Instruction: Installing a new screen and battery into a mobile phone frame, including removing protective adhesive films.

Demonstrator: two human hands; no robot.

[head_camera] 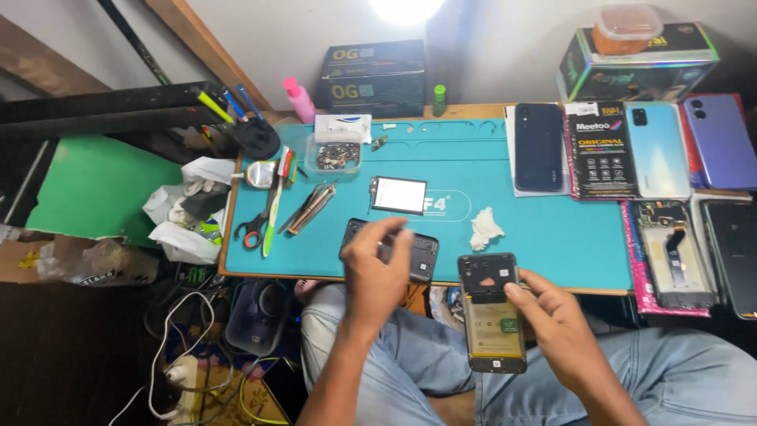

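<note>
My right hand (556,319) holds an opened phone (493,315) over my lap, its back off so the battery and board show; my thumb presses its right edge. My left hand (377,264) reaches onto the front edge of the teal work mat (489,166), its fingers resting on a dark phone back cover (422,256) that lies there. A small battery-like flat part (399,195) sits just beyond that hand. A crumpled white tissue (486,229) lies to its right.
Tweezers (309,209), scissors (254,229) and a clear tray of screws (333,155) lie on the mat's left. Several phones and a printed package (601,150) rest at right. Boxes (374,79) and a pink bottle (299,99) stand at the back. Cables hang below left.
</note>
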